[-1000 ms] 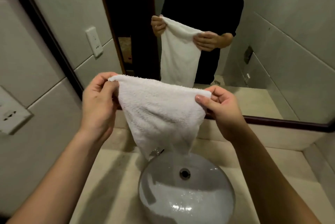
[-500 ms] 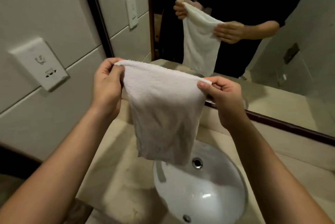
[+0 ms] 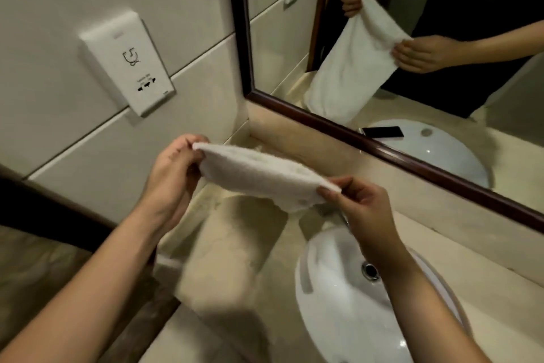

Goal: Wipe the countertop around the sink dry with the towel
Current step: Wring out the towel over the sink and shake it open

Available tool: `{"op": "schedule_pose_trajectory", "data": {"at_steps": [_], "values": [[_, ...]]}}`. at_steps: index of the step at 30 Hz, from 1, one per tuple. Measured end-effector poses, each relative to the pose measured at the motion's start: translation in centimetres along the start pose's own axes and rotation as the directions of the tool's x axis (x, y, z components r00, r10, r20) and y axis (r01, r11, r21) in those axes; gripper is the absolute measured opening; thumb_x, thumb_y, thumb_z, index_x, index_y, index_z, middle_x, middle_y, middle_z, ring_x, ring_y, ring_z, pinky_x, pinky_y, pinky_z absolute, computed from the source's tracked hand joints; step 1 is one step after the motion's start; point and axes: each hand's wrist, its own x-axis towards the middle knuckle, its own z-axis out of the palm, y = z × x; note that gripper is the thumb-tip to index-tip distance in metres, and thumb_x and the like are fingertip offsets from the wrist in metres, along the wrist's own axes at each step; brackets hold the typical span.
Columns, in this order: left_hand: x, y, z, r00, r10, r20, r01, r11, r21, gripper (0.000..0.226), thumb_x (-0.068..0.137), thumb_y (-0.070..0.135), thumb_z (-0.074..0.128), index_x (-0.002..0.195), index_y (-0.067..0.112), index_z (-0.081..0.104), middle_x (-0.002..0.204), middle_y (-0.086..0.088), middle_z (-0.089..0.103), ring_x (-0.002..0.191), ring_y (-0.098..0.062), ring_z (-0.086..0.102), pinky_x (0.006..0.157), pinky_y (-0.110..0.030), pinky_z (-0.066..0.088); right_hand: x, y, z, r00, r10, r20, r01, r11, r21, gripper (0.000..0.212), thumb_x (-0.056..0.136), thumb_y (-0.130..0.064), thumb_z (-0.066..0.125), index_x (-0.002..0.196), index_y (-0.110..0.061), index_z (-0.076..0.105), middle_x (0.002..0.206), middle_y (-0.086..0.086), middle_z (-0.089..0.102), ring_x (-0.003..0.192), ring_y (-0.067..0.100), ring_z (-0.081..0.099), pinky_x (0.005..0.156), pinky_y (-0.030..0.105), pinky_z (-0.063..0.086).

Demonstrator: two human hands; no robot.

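A white terry towel (image 3: 259,177) is stretched between both hands above the beige stone countertop (image 3: 206,206), left of the white round sink (image 3: 338,298). My left hand (image 3: 173,174) pinches the towel's far left corner. My right hand (image 3: 362,203) pinches its near right corner. The towel's lower part hangs down in a blurred fold toward the counter (image 3: 232,251); I cannot tell whether it touches. The faucet is hidden behind my right hand.
A white wall socket plate (image 3: 126,62) sits on the tiled left wall. A dark-framed mirror (image 3: 368,139) runs along the back of the counter and reflects the person, the towel and the sink. The counter's front edge (image 3: 164,318) drops to a brown floor at the lower left.
The view has swung down and to the left. Both hands have lowered the towel toward the counter's left back corner, and the towel now lies flatter between them.
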Motion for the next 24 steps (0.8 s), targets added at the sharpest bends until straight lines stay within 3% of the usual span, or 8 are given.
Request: {"op": "schedule_pose_trajectory", "data": {"at_steps": [4,8,12,15,17,20,22,24], "values": [[-2.3,-6.2,-4.9,0.974,-0.227,-0.010,0.227,0.971,0.070,0.033,0.096,-0.010,0.041,0.086,0.010,0.065,0.074,-0.002,0.061,0.071,-0.010,0.054,0.059,-0.015,0.048,-3.2,5.8,1.7,0.970,0.242,0.037,-0.241,0.970,-0.022,0.013,0.079,-0.001,0.084,0.075,-0.011,0.077,0.070,-0.003,0.073,0.065,0.005,0.062,0.063,0.017,0.047],[-4.7,-10.7,-8.1,0.918,-0.396,-0.029,0.397,0.913,0.097,0.027,0.096,-0.012,0.041,0.088,0.006,0.061,0.076,-0.004,0.057,0.072,-0.012,0.052,0.055,-0.016,0.046,-6.0,10.0,2.4,0.901,0.425,0.090,-0.419,0.905,-0.073,0.011,0.081,-0.002,0.084,0.076,-0.008,0.076,0.069,0.006,0.069,0.065,0.014,0.055,0.056,0.019,0.039],[-4.1,-13.0,-8.7,0.888,-0.451,-0.090,0.459,0.881,0.114,0.022,0.099,-0.006,0.045,0.093,0.008,0.061,0.081,-0.005,0.060,0.075,-0.013,0.056,0.060,-0.018,0.050,-5.3,12.2,3.1,0.878,0.474,0.073,-0.471,0.881,-0.049,0.008,0.084,-0.001,0.081,0.081,-0.007,0.077,0.073,0.012,0.073,0.069,0.015,0.063,0.065,0.023,0.047],[-1.6,-14.9,-8.0,0.883,-0.427,-0.195,0.460,0.869,0.181,0.022,0.100,-0.002,0.049,0.090,0.013,0.063,0.073,-0.003,0.059,0.066,-0.015,0.052,0.055,-0.024,0.045,-2.3,14.1,4.0,0.883,0.470,0.007,-0.469,0.881,-0.061,0.013,0.087,0.000,0.079,0.082,-0.011,0.076,0.075,0.003,0.074,0.071,0.011,0.066,0.069,0.024,0.052],[0.4,-16.7,-7.3,0.886,-0.378,-0.267,0.436,0.875,0.209,0.022,0.100,0.000,0.053,0.091,0.018,0.064,0.071,0.002,0.062,0.067,-0.016,0.052,0.060,-0.029,0.043,0.3,16.1,4.9,0.899,0.435,-0.061,-0.439,0.894,-0.096,0.011,0.090,-0.005,0.078,0.090,-0.016,0.077,0.087,0.003,0.077,0.081,0.014,0.068,0.079,0.033,0.055],[2.2,-19.8,-6.8,0.915,-0.229,-0.331,0.354,0.849,0.392,0.039,0.100,0.004,0.060,0.133,0.024,0.058,0.127,-0.001,0.059,0.106,-0.021,0.061,0.091,-0.035,0.051,2.7,18.7,5.9,0.896,0.389,-0.213,-0.421,0.897,-0.135,0.033,0.096,-0.013,0.073,0.129,-0.014,0.070,0.113,-0.002,0.073,0.105,0.016,0.068,0.099,0.031,0.051],[1.6,-21.8,-7.0,0.947,-0.102,-0.305,0.281,0.724,0.630,0.055,0.100,0.013,0.061,0.152,0.019,0.044,0.147,-0.007,0.045,0.130,-0.026,0.053,0.111,-0.038,0.043,2.4,19.5,6.2,0.890,0.345,-0.298,-0.415,0.883,-0.218,0.033,0.101,-0.015,0.066,0.133,-0.008,0.068,0.121,0.004,0.074,0.113,0.021,0.067,0.101,0.032,0.048],[-0.6,-24.1,-6.8,0.995,0.000,-0.103,0.085,0.571,0.817,0.055,0.101,0.031,0.051,0.153,0.014,0.046,0.155,-0.014,0.045,0.142,-0.033,0.046,0.118,-0.042,0.037,0.4,20.6,6.8,0.926,0.253,-0.281,-0.355,0.840,-0.411,0.030,0.103,-0.017,0.060,0.128,-0.005,0.069,0.130,0.012,0.072,0.121,0.030,0.065,0.103,0.036,0.048]]}}
